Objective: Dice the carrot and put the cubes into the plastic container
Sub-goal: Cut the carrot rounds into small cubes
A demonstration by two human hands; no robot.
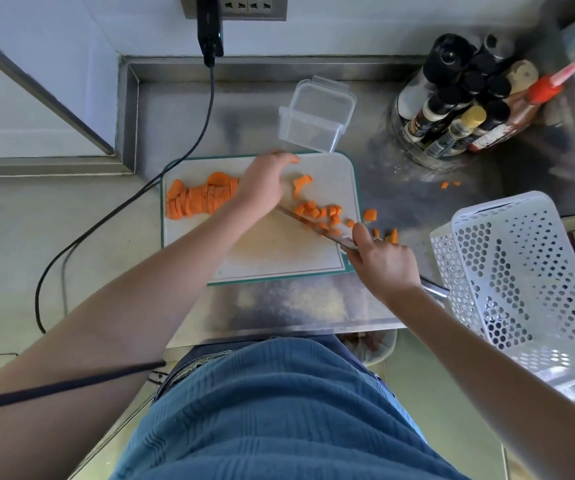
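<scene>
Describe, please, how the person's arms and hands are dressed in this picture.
Both arms are bare to the frame's edge: no sleeves in view. The left hand and right hand wear no gloves, rings or watch. Below is a blue ribbed garment.

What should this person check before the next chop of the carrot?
1. Knife grip: the right hand holds the long steel knife at its handle end; ok.
2. Fingers clear of the blade: the left hand rests on top of the blade's far end; cannot tell how safely.
3. Pieces staying on the white green-edged cutting board: several orange carrot cubes lie there, but a few sit off it on the steel counter; not ok.
4. Clear plastic container: tipped, holding no carrot; not ok.
5. Sliced carrot pieces waiting on the board's left; ok.
</scene>
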